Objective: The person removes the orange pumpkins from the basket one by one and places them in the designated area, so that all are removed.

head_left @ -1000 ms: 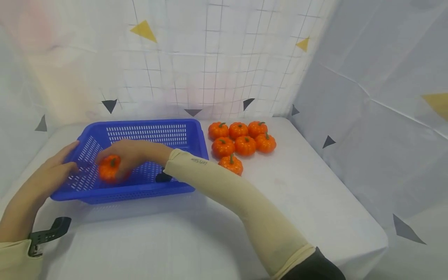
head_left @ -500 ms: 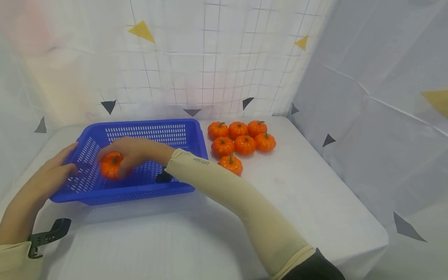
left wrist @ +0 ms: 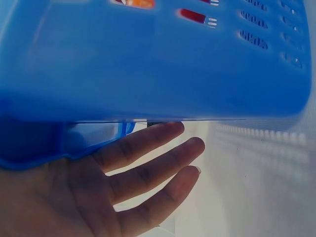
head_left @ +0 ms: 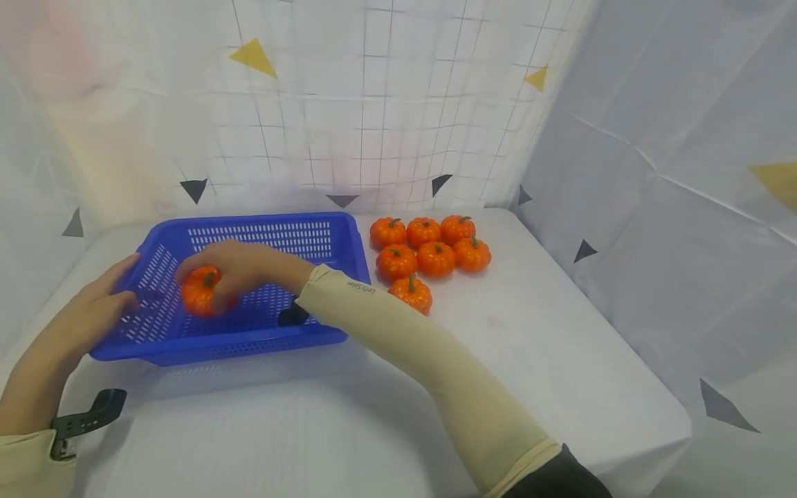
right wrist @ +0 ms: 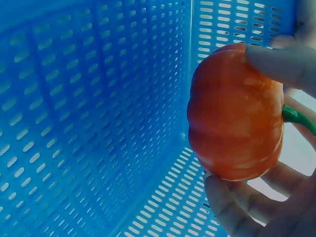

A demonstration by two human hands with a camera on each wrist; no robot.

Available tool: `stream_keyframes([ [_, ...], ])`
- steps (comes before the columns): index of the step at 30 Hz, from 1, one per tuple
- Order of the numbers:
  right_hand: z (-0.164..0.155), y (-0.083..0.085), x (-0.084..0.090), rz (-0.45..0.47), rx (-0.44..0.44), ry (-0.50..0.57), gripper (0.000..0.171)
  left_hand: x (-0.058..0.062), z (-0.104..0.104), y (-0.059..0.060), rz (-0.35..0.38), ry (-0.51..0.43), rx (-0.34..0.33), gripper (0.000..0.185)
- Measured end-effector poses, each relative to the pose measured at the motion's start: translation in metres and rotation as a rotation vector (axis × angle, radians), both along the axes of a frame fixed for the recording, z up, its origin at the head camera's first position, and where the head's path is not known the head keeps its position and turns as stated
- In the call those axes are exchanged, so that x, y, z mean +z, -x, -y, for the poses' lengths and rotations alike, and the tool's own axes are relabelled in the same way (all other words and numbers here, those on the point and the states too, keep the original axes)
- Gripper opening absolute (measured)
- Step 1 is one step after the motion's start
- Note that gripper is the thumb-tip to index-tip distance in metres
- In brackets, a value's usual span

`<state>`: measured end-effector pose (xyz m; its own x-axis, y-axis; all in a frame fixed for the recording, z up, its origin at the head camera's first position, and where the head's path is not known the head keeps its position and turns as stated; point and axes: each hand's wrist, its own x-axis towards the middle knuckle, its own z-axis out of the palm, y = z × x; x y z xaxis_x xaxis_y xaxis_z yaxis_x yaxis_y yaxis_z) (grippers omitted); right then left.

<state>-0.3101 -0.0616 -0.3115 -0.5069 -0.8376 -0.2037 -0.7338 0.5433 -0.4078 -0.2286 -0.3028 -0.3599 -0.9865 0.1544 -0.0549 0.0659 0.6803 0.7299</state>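
Observation:
My right hand (head_left: 239,270) is inside the blue plastic basket (head_left: 261,340), gripping a small orange toy pumpkin (head_left: 199,294) with a green stem. In the right wrist view, thumb and fingers lie on opposite sides of the pumpkin (right wrist: 234,118), close to the slotted basket wall (right wrist: 108,98). At the basket's left end, my left hand (head_left: 93,311) holds the rim, its thumb reaching over the inside. Three fingers of the left hand (left wrist: 143,182) extend under the rim along the outer wall in the left wrist view.
Several more pumpkins (head_left: 436,259) sit grouped on the white table (head_left: 535,332) right of the basket, one closer to the front beside the right sleeve (head_left: 411,339). White sheets stand behind and on the right.
My right hand has shifted slightly up and to the right in the head view, with the pumpkin in its grip. The left hand has stayed at the rim.

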Motion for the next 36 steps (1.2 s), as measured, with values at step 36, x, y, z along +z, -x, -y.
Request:
stream_keyframes([
  [36,-0.02,0.002,0.014,0.062,-0.113,0.131,0.067,0.001,0.001,0.004,0.029,-0.023,0.005,0.074],
])
